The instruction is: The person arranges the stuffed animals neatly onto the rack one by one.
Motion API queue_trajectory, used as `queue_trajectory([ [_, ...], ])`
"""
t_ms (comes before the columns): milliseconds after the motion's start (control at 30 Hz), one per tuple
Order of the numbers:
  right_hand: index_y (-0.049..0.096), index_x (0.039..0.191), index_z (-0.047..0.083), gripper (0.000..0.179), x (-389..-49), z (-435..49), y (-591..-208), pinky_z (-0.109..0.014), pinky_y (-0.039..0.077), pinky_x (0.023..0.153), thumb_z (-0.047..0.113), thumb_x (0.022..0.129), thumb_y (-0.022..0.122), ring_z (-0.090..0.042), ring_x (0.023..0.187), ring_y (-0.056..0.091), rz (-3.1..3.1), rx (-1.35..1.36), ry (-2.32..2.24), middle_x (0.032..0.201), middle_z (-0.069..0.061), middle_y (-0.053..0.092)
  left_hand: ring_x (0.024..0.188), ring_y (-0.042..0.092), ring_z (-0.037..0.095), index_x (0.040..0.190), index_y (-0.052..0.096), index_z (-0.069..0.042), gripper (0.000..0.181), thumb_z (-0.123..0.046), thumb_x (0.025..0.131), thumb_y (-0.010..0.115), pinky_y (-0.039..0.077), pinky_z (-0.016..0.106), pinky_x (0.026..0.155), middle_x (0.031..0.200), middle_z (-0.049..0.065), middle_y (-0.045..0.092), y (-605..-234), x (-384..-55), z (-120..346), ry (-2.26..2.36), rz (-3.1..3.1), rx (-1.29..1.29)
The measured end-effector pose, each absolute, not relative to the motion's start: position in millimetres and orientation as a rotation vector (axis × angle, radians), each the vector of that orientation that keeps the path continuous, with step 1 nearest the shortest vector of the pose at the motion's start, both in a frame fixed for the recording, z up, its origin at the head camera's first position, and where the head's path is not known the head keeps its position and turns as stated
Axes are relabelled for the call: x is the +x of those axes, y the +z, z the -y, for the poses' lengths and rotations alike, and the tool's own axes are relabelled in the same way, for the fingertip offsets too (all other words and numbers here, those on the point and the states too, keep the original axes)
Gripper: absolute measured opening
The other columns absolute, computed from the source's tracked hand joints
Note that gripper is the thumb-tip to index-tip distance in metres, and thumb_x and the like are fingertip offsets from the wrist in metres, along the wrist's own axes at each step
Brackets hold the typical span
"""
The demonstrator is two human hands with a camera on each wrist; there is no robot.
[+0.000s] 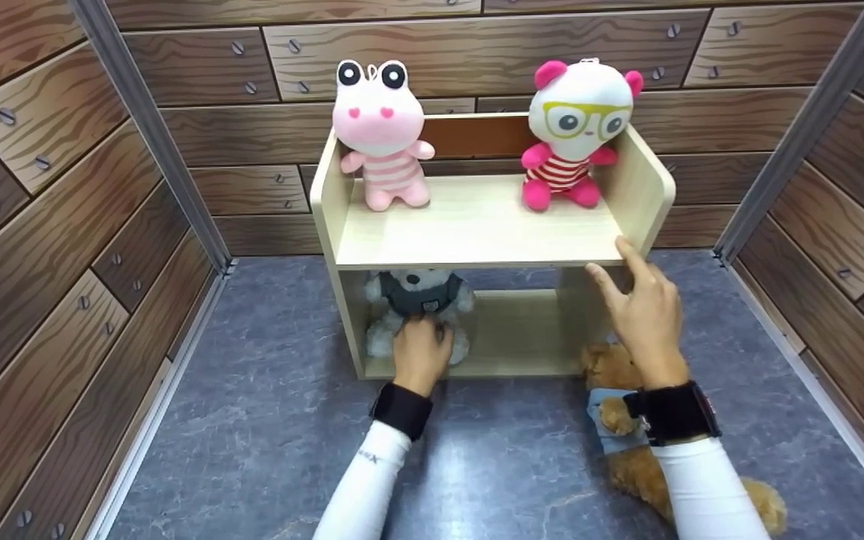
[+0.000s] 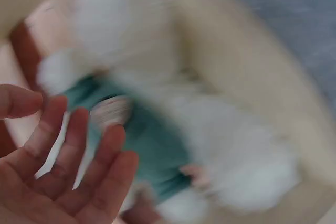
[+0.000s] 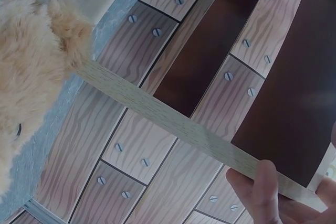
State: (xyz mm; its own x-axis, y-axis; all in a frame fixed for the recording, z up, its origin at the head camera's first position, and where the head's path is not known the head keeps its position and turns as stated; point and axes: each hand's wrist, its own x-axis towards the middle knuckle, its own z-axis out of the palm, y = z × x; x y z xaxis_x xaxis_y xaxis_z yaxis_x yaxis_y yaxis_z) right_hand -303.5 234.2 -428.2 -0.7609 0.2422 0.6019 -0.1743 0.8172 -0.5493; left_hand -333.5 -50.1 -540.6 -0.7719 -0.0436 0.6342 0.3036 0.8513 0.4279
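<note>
A small wooden two-tier shelf [image 1: 454, 244] stands on the floor. In its lower compartment, on the left, sits a white fluffy stuffed animal [image 1: 418, 300] in a dark teal top. My left hand [image 1: 421, 345] is right in front of that toy, its fingers [image 2: 76, 145] spread and loosely bent, overlapping the teal top [image 2: 152, 145] in the blurred left wrist view. My right hand [image 1: 646, 315] holds the shelf's right side panel at the middle board's corner, thumb [image 3: 265, 187] on the front edge. A brown teddy bear [image 1: 638, 472] in light blue lies beneath my right forearm.
On the top board, a pink frog-like plush [image 1: 383, 142] sits left and a panda plush [image 1: 574, 135] with yellow glasses sits right. Wood-patterned walls [image 1: 477, 60] enclose three sides of the grey marbled floor [image 1: 252, 420]. The bear's head lies close to the shelf's lower right corner.
</note>
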Motion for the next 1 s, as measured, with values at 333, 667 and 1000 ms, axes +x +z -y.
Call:
queue_trajectory([
  [333,0.052,0.147,0.02,0.064,-304.9,-234.1,-429.4,-0.064,0.046,0.089,0.052,0.092,0.065,-0.055,0.107,0.059,2.366,-0.086,0.805,0.12,-0.033,0.062,0.13,0.044,0.041,0.124,0.059,-0.005,0.048,-0.023,0.08,0.068,0.034,0.056,0.11,0.131,0.021,0.051,-460.5,-298.4,57.0,-0.552,1.988,-0.199],
  [667,0.027,0.159,0.025,0.073,-291.9,-243.0,-436.6,-0.071,0.044,0.084,0.028,0.097,0.065,-0.058,0.108,0.056,2.518,0.1,0.828,0.131,-0.035,0.054,0.148,0.026,0.038,0.145,0.049,-0.015,0.071,-0.024,0.078,0.069,0.007,0.066,0.118,0.152,0.019,0.041,-466.2,-309.9,90.4,-0.406,2.204,-0.133],
  [1000,0.038,0.151,0.011,0.063,-255.1,-263.2,-445.9,-0.065,0.051,0.071,0.007,0.094,0.064,-0.052,0.102,0.06,2.522,0.171,0.726,0.13,-0.029,0.057,0.145,0.03,0.04,0.143,0.05,-0.015,0.066,-0.024,0.079,0.066,0.013,0.063,0.118,0.147,0.02,0.043,-460.7,-311.7,91.7,-0.358,2.205,-0.157],
])
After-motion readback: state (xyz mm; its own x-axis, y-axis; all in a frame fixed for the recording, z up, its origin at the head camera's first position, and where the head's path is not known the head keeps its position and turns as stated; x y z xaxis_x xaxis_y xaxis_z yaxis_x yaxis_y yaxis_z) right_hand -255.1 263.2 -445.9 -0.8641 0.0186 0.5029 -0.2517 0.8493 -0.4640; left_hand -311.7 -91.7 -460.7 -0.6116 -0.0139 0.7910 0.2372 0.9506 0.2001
